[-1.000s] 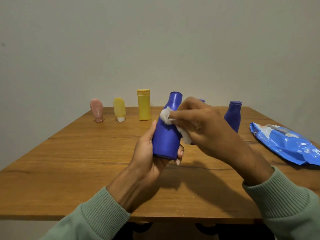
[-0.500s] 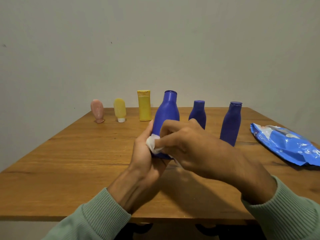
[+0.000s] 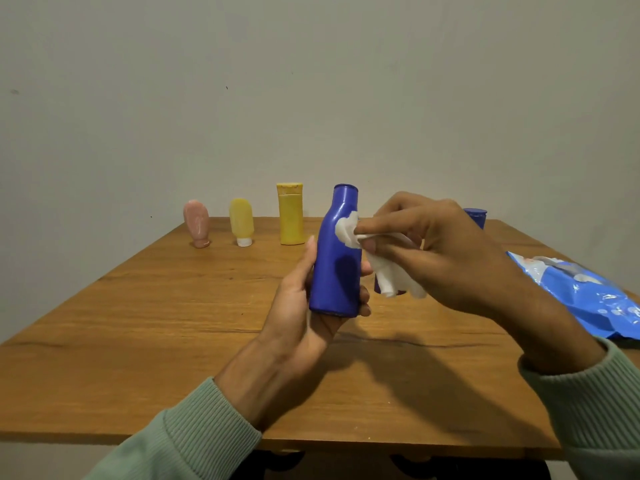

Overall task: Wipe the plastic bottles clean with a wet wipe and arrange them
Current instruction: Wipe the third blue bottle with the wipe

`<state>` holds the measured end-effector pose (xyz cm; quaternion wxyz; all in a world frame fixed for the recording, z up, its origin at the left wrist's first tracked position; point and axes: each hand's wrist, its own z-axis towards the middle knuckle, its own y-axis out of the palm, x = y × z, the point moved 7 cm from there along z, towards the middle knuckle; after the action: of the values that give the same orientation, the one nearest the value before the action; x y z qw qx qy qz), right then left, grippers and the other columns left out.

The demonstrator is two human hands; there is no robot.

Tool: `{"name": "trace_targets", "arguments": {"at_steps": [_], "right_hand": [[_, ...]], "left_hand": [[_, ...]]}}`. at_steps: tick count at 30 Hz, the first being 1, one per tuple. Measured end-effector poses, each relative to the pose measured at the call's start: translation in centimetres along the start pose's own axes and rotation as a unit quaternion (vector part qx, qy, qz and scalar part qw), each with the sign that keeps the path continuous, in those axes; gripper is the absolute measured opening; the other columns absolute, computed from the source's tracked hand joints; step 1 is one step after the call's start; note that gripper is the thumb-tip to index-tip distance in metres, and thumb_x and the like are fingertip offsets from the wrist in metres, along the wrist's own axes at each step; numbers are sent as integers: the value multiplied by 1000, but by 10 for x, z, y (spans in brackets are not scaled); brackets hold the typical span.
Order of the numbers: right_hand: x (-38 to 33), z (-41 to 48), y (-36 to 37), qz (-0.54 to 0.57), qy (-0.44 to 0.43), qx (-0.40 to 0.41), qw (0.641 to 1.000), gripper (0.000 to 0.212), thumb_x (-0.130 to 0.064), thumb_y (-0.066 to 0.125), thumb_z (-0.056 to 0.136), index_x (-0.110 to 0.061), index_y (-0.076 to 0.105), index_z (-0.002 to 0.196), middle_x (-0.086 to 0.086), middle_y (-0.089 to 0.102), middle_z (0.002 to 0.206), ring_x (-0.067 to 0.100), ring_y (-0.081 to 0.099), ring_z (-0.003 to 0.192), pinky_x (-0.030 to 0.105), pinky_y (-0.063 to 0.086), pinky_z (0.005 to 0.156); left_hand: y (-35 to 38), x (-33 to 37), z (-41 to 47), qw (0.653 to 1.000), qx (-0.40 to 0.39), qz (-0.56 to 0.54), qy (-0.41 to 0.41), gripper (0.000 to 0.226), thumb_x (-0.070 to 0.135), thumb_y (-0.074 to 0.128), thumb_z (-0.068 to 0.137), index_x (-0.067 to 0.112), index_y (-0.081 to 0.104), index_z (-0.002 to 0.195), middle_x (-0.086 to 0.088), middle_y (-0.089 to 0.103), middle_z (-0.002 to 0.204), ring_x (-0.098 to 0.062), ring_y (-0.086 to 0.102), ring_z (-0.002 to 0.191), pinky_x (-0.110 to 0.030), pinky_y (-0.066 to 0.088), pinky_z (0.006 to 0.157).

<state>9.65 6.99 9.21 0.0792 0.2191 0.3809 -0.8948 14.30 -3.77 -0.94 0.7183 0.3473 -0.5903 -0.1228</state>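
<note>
Held bottle: You have the blue bottle [image 3: 336, 258] upright above the middle of the wooden table [image 3: 138, 323], cap up, its base clear of the wood.
Left hand: Your left hand [image 3: 304, 306] grips the bottle's lower body from its 9 o'clock side. The thumb lies up the left flank and the fingertips curl round the right edge near the base.
Wet wipe: The white wet wipe [image 3: 348, 230] is pressed on the bottle's shoulder, at about 2 o'clock on its body. The rest hangs crumpled under your right fingers.
Right hand: Your right hand [image 3: 433, 251] comes in from 3 o'clock with the fingers curled, pinching the wipe between thumb and forefinger against the bottle.
Other blue bottles: At 3 o'clock, a blue cap [image 3: 476, 216] shows above your right knuckles. A sliver of blue base [image 3: 377, 284] shows beside the hanging wipe. The rest of each is hidden.
Back row: From 11 round to 10 o'clock, along the far edge, stand the yellow bottle [image 3: 291, 214], the pale yellow tube [image 3: 241, 221] on its white cap, and the pink tube [image 3: 196, 223]. They stand apart from one another.
Wipes pack: The blue wipes pack [image 3: 581, 292] lies flat at 4 o'clock, by the table's right edge.
</note>
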Motion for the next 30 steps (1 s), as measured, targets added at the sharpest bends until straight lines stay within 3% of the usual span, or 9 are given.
{"name": "trace_targets", "arguments": {"at_steps": [6,9,12,16,18,20,25,30], "right_hand": [[4,0,12,3,27,-5,1000,26,-26,60,88,-26,67,112,-15,57,96,2,57,89,14,46,71],[5,0,17,-3,32,0,999,25,-23,60,88,-22,68,111,-15,56,97,2,56,91,15,45,75],[7,1,17,-24,40,0,999,25,-23,60,89,-22,67,113,-16,55,96,2,55,89,15,43,73],[11,1,11,-26,44,7,999,24,-22,61,89,-22,68,111,-12,57,96,5,56,88,18,42,71],[14,1,7,-19,50,16,998,24,-22,62,88,-21,69,111,-13,57,93,6,57,87,18,42,70],[17,1,4,-11,60,17,998,23,-22,62,88,-21,69,111,-16,57,92,5,57,85,18,43,69],[22,0,6,17,65,-16,998,16,-21,63,89,-28,73,99,-11,59,92,10,61,83,37,52,76],[26,1,-1,-23,76,-3,997,22,-23,62,87,-25,69,109,-21,55,93,4,55,85,20,43,69]], "left_hand": [[-3,-3,-2,999,31,37,-12,49,45,67,78,14,65,117,-16,68,98,-26,63,79,-41,55,65],[-6,-2,-4,997,52,55,-5,50,43,70,70,14,67,111,-10,68,88,-21,69,68,-39,55,57],[-6,0,-6,997,57,53,1,45,39,72,69,18,69,108,-9,69,90,-25,71,69,-38,54,53],[-1,-1,-4,999,3,30,-14,46,44,68,77,25,64,120,-13,67,98,-32,68,79,-42,58,52],[2,-1,-5,999,-25,17,-21,36,47,61,82,23,72,107,-15,69,95,-30,67,75,-39,59,50],[6,-1,-5,998,-48,13,-25,40,50,55,86,20,78,94,-14,70,94,-26,66,69,-34,58,47],[2,1,-2,1000,-24,12,-15,53,60,52,83,16,79,95,-13,72,93,-22,62,57,-28,51,43],[-5,-1,2,1000,-21,-8,-13,68,63,44,89,7,65,118,-15,65,105,-23,56,68,-30,49,53]]}}
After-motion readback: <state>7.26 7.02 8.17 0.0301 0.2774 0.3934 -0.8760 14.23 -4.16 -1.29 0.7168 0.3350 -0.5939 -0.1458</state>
